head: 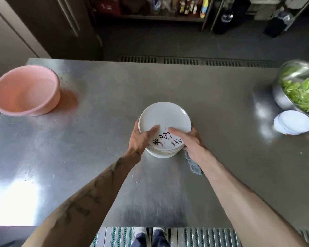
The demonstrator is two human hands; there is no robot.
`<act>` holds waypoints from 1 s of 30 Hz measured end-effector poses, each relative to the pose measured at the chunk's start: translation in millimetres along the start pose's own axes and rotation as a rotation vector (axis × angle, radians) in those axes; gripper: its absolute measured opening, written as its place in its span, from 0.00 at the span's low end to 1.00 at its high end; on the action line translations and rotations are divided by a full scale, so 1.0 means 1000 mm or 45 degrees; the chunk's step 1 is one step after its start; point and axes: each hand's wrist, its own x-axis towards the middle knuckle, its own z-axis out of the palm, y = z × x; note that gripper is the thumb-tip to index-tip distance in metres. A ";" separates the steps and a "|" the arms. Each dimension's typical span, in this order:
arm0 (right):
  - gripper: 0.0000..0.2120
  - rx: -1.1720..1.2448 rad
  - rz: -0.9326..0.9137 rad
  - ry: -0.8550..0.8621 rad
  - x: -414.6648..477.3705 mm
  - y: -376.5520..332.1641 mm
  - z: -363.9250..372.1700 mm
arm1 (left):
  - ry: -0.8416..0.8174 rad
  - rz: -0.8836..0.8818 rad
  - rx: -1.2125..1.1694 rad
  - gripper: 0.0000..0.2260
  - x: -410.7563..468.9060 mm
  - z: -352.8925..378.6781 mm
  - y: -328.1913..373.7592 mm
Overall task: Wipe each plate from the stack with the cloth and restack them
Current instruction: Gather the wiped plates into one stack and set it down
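A stack of white plates [165, 152] stands in the middle of the steel table [114, 90]. The top plate [163, 117] is tilted up off the stack, and black brush writing shows on the plate under it. My left hand [141, 138] grips the top plate's left rim, thumb on its face. My right hand [189, 141] grips its right rim, thumb on top too. A grey-blue cloth [193, 164] lies on the table under my right wrist, mostly hidden; whether my right hand also holds it cannot be told.
A pink plastic basin [25, 93] sits at the table's far left. At the right edge a steel bowl [292, 73] holds green vegetables, with a small white dish [292, 124] in front of it. Floor grating lies beyond the table.
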 end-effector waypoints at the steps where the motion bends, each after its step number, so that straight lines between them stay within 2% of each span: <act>1: 0.31 0.013 -0.004 -0.006 0.001 0.001 0.000 | -0.002 0.007 -0.003 0.33 -0.001 0.001 0.000; 7: 0.40 0.074 0.027 0.062 0.005 0.002 0.007 | 0.044 0.039 -0.054 0.31 -0.009 0.008 0.000; 14: 0.43 0.105 0.040 0.066 0.001 -0.001 0.003 | 0.112 0.061 -0.057 0.31 -0.020 0.017 0.004; 21: 0.40 0.197 0.047 0.026 -0.008 -0.008 -0.004 | 0.143 0.075 -0.023 0.31 -0.026 0.024 0.016; 30: 0.32 0.132 0.045 0.052 -0.009 -0.006 -0.003 | 0.167 0.036 -0.120 0.30 -0.033 0.021 0.007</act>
